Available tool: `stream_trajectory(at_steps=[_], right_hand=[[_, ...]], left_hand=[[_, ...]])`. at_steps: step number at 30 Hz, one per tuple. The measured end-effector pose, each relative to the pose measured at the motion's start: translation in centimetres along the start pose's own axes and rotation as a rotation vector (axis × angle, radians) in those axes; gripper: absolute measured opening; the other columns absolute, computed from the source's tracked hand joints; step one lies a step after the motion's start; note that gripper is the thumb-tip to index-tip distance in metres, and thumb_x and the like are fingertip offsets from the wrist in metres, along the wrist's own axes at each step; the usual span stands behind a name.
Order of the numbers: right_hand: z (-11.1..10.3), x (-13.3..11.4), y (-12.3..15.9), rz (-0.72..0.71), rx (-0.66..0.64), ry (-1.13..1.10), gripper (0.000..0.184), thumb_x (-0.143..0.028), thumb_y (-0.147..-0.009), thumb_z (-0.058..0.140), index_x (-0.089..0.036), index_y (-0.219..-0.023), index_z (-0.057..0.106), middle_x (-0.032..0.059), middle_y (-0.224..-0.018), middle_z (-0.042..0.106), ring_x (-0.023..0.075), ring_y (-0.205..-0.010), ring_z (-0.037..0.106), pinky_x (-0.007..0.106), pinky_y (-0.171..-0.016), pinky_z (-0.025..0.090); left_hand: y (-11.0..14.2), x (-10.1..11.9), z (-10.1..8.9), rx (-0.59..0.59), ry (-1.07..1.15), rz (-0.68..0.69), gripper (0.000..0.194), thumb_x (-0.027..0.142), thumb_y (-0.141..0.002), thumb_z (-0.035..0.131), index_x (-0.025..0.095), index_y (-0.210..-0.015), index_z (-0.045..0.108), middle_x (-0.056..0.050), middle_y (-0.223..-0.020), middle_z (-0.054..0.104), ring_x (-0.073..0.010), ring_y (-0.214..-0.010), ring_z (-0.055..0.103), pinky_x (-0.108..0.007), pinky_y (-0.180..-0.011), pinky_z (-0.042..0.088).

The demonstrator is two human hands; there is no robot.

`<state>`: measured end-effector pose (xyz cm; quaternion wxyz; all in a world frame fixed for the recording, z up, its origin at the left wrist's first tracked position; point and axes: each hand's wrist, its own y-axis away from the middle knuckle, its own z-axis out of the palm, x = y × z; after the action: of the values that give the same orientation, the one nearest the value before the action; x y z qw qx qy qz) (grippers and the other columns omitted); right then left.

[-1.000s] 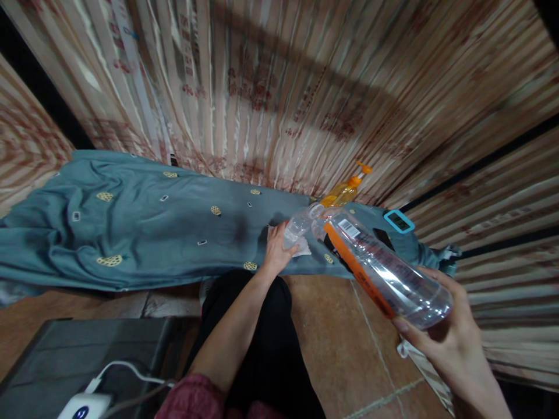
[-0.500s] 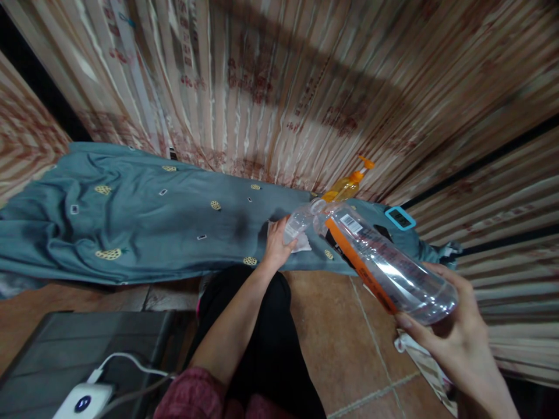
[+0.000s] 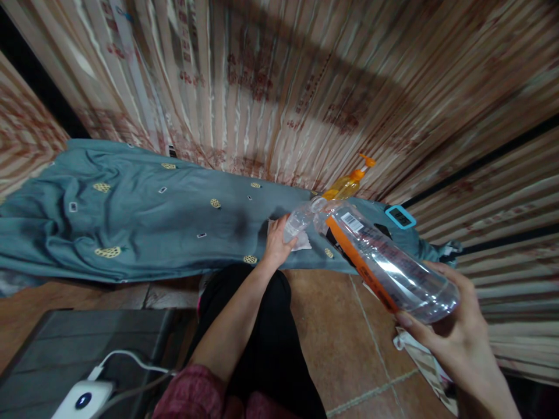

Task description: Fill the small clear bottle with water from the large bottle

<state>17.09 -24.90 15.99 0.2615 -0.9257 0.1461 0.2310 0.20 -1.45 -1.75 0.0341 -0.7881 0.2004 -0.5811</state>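
Observation:
My left hand (image 3: 279, 243) is wrapped round a small clear plastic bottle (image 3: 299, 220) that leans to the right over the cloth. My right hand (image 3: 458, 326) grips the base of a large clear bottle (image 3: 388, 262) with an orange and black label, tilted so that its neck points down and left. The two bottle mouths meet, or nearly so; I cannot tell whether they touch. Under the small bottle lies a crumpled white tissue (image 3: 303, 242). Just behind the mouths stands a yellow pump bottle (image 3: 345, 187) with an orange pump, partly hidden by the large bottle.
A grey-green cloth with pineapple prints (image 3: 144, 221) covers the long surface. On its right is a small blue-framed digital display (image 3: 400, 217). Patterned curtains (image 3: 271, 87) hang behind. A dark stool (image 3: 87, 331) at lower left bears a white device (image 3: 82, 400) with cables. Striped fabric (image 3: 425, 366) lies on the tiled floor.
Both hands and both bottles keep almost the same places. The view has shifted very slightly.

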Motion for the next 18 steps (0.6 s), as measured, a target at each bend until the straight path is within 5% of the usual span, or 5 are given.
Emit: stream_trajectory(at_steps=[18], right_hand=[[-0.39,-0.02,0.01,-0.049,-0.011,0.034,0.078,-0.063,-0.071,0.079,-0.028,-0.134,0.053,0.0071,-0.125,0.063,0.0291,-0.108,0.067,0.039,-0.089,0.058]], left_hand=[[0.2,-0.08,0.06,-0.002,0.024,-0.007,0.074,0.012,-0.077,0.073,0.025,-0.146,0.05,-0.008,-0.146,0.061,-0.0305,-0.139,0.053,-0.051,-0.123,0.038]])
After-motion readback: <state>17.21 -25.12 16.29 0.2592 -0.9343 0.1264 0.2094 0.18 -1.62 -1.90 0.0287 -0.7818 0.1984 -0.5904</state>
